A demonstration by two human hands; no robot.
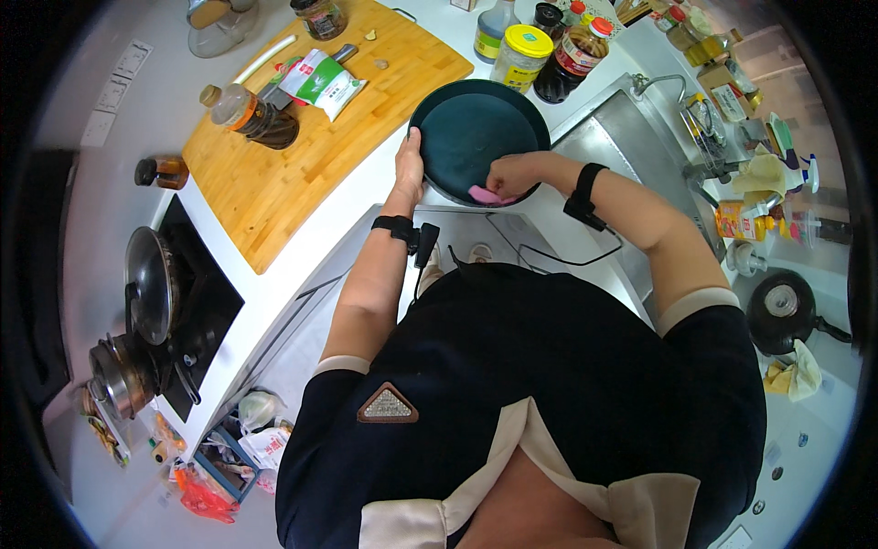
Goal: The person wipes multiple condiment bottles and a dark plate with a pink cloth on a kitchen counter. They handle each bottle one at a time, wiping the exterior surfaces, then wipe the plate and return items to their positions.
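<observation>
A round, dark green pan is tipped toward me at the counter's front edge, its inside facing up; I see no handle on it. My left hand grips the pan's left rim, thumb up along the edge. Inside the pan at the lower right, my right hand is closed on a pink cloth, pressed against the inner wall. Its fingertips are partly hidden by the hand itself. Both wrists wear black straps.
Left of the pan, a wooden cutting board carries a dark sauce bottle, a green-and-white packet and a knife. Jars and bottles stand behind the pan. A steel sink lies right; a black cooktop left.
</observation>
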